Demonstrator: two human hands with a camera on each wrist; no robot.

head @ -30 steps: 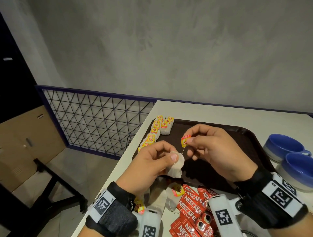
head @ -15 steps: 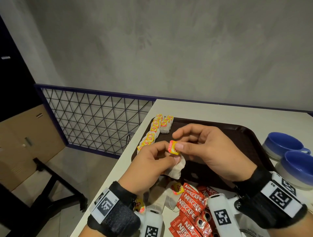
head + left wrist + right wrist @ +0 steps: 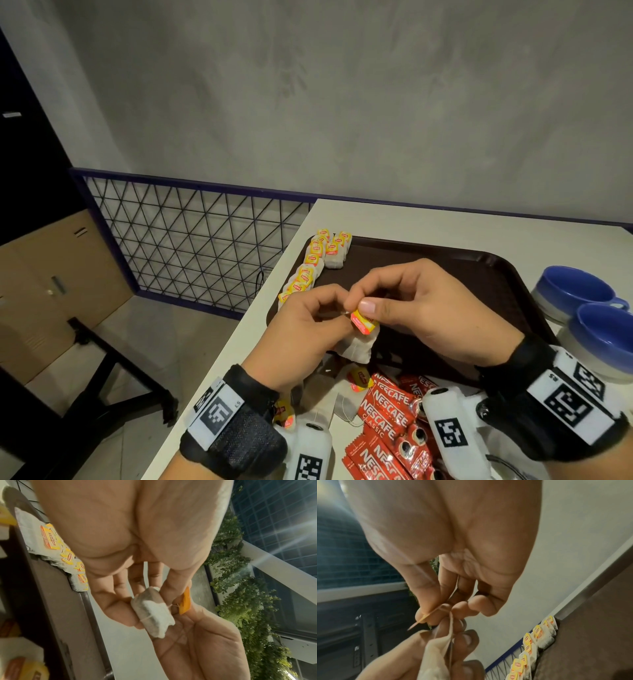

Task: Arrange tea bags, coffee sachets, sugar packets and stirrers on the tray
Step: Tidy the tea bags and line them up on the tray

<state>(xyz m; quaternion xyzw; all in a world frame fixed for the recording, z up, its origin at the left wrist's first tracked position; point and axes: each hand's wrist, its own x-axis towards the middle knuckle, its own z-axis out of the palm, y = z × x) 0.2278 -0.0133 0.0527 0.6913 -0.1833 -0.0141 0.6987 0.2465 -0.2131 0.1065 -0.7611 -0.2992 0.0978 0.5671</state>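
Fingertips of the right hand pinch the yellow-and-red paper tag between thumb and forefinger, the thumb nail lying on the tag's top edge; the remaining fingers curl loosely at 12 o'clock of it. At 9 o'clock of the tag the left hand has thumb and forefinger curled onto the tea bag, whose white pouch hangs at 6 o'clock beneath both hands. In the left wrist view the pouch lies against the left fingertips with its string running to the tag at 3 o'clock. Both hands hover above the near left part of the dark brown tray. At 11 o'clock of the hands a row of tea bags with yellow tags lines the tray's left rim, with a second short row just beside it at the far corner. At 6 o'clock, on the white table just off the tray's near edge, lie loose tea bags and red coffee sachets. At 3 o'clock, beyond the tray's right rim, stand two blue cups
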